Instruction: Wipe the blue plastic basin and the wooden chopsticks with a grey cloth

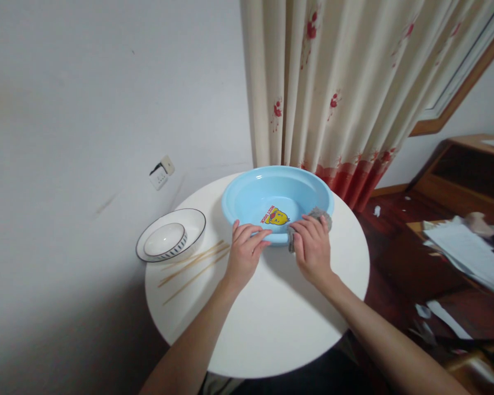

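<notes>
A light blue plastic basin [255, 192] with a yellow duck picture on its inner bottom stands on a round white table [267, 329]. My left hand [246, 247] grips the near rim, its fingers over the edge. In my right hand [314, 244] is a grey cloth [321, 215], pressed over the basin's near right rim. The cloth is partly hidden under my fingers. To the left of my left hand lie several wooden chopsticks [195, 266].
At the table's left edge a small striped bowl [164, 240] sits inside a larger white bowl [197, 222]. A wall with a socket [159, 178] rises at the left, a floral curtain [333, 82] behind. Papers [469, 252] lie on furniture at the right.
</notes>
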The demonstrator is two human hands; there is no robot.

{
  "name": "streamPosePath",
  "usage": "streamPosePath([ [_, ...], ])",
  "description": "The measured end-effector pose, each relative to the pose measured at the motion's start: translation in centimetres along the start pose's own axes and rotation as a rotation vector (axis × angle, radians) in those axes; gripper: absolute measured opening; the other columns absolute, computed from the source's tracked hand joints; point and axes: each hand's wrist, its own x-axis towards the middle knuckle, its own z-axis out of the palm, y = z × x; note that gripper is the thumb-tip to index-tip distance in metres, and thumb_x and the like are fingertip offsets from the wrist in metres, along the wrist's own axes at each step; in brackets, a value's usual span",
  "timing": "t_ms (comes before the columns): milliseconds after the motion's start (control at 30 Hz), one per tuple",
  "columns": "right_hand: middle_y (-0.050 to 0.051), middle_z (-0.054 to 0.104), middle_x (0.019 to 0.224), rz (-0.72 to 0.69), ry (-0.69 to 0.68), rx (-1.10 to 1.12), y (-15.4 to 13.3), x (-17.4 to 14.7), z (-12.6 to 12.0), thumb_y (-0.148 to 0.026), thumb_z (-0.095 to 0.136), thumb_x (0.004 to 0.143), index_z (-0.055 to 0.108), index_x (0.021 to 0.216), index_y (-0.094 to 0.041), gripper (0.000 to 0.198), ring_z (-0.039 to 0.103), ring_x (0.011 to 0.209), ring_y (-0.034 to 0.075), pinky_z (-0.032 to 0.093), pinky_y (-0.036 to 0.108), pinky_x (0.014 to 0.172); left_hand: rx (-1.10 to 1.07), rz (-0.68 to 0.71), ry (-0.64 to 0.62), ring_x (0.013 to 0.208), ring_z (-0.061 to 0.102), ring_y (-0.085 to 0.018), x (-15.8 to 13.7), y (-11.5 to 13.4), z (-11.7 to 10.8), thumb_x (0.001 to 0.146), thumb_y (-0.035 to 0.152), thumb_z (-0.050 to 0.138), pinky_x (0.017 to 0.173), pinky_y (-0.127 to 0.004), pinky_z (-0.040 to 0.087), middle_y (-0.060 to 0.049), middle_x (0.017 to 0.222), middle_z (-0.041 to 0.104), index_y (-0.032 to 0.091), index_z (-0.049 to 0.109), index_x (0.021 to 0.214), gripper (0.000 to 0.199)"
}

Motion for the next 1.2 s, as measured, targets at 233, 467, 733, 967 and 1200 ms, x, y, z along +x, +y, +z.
streamPosePath([
  [233,0.009,0.069,0.134,-0.05,-0.106,-0.04,-3.0,-0.7,0.7,-0.025,0.046,0.105,0.056,0.146,-0.024,0.042,0.054,0.135,0.029,0.021,0.057,0.127,0.002,-0.004,-0.021,0.109,0.063,-0.02,0.1,-0.1,-0.2,0.099,0.031,0.064,0.126,-0.053,0.027,-0.003,0.106,0.072,0.029,0.077,0.114,0.02],
  [467,0.008,0.074,0.116,-0.047,-0.066,-0.023,2.2,0.5,-0.6,-0.023,0.046,0.103,0.07,0.124,-0.025,0.032,0.06,0.122,0.028,0.031,0.058,0.122,-0.008,-0.033,-0.037,0.108,0.064,-0.02,0.1,-0.1,-0.1,0.098,0.028,0.065,0.126,-0.055,0.026,-0.003,0.104,0.071,0.03,0.077,0.113,0.019],
  [733,0.007,0.074,0.106,-0.053,-0.038,0.097,9.1,2.5,-1.4,-0.026,0.038,0.106,0.071,0.104,-0.023,0.034,0.063,0.118,0.027,0.035,0.056,0.12,-0.006,-0.024,-0.026,0.109,0.064,-0.021,-0.3,-0.3,0.0,0.097,0.027,0.067,0.127,-0.057,0.025,-0.003,0.105,0.072,0.03,0.077,0.113,0.019],
  [967,0.004,0.07,0.089,-0.046,0.019,0.02,7.8,2.2,-0.2,-0.026,0.038,0.105,0.064,0.087,-0.023,0.032,0.062,0.097,0.024,0.038,0.05,0.111,-0.057,0.031,-0.015,0.113,0.065,-0.019,0.0,-2.3,-0.7,0.099,0.029,0.064,0.128,-0.056,0.024,-0.003,0.111,0.072,0.027,0.075,0.115,0.02],
  [1200,0.002,0.065,0.076,-0.072,0.051,-0.05,5.8,2.5,0.3,-0.023,0.037,0.105,0.057,0.077,-0.024,0.035,0.056,0.085,0.022,0.038,0.043,0.097,-0.088,0.036,-0.023,0.132,0.059,-0.024,0.2,-1.9,-1.7,0.098,0.026,0.064,0.13,-0.061,0.016,-0.006,0.131,0.069,0.029,0.075,0.118,0.023],
])
